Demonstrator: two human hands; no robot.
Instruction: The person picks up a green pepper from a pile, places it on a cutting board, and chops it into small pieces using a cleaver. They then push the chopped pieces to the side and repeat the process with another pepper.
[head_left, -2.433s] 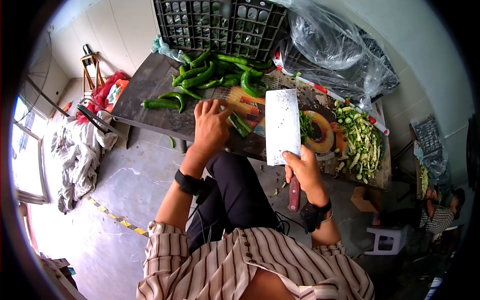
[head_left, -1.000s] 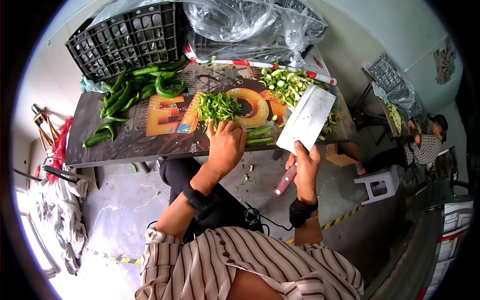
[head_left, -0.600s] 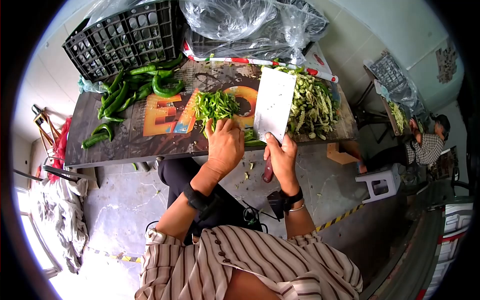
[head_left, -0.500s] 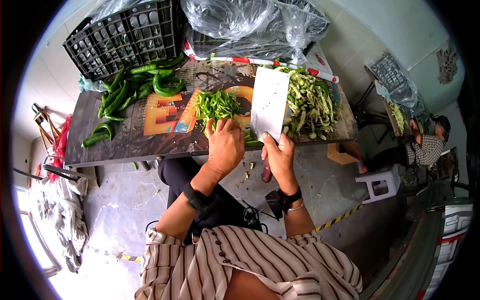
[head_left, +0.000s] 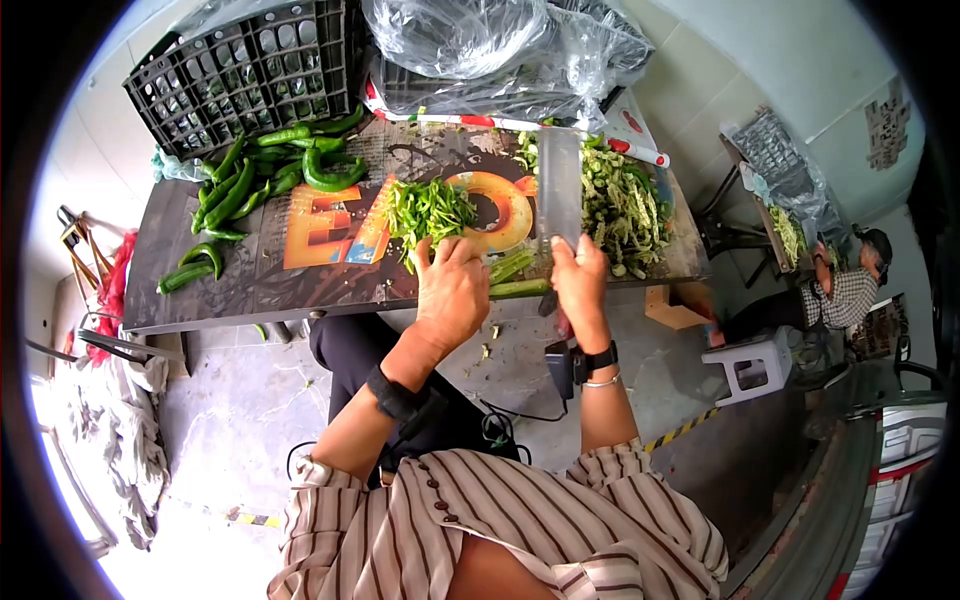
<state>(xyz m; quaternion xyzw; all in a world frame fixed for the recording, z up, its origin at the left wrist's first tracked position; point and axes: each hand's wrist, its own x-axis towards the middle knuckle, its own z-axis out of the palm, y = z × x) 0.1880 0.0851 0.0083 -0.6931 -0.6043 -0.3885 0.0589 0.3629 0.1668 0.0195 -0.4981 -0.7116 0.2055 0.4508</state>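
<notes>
My right hand [head_left: 580,283] is closed round the handle of a cleaver [head_left: 559,185], whose broad blade stands over the table's right part, partly in front of the pepper trimmings [head_left: 625,205]. My left hand [head_left: 455,290] has its fingers bent down on green pepper near the front edge; the fingertips partly hide what is under them. Touching its far side is a heap of sliced green pepper [head_left: 430,212]. Cut pepper pieces [head_left: 512,265] and a long green pepper [head_left: 520,289] lie between my hands.
Whole green peppers [head_left: 235,195] lie on the table [head_left: 230,295] at the left. Behind stand a black crate [head_left: 250,75] and clear plastic bags [head_left: 460,40]. Far right, another person [head_left: 845,285] sits by a second table, near a white stool [head_left: 750,362]. Scraps litter the floor.
The cleaver has moved right, away from my left hand, and its blade has turned more edge-on. Cut pepper pieces beside my left hand are now uncovered. My left hand stays nearly in place.
</notes>
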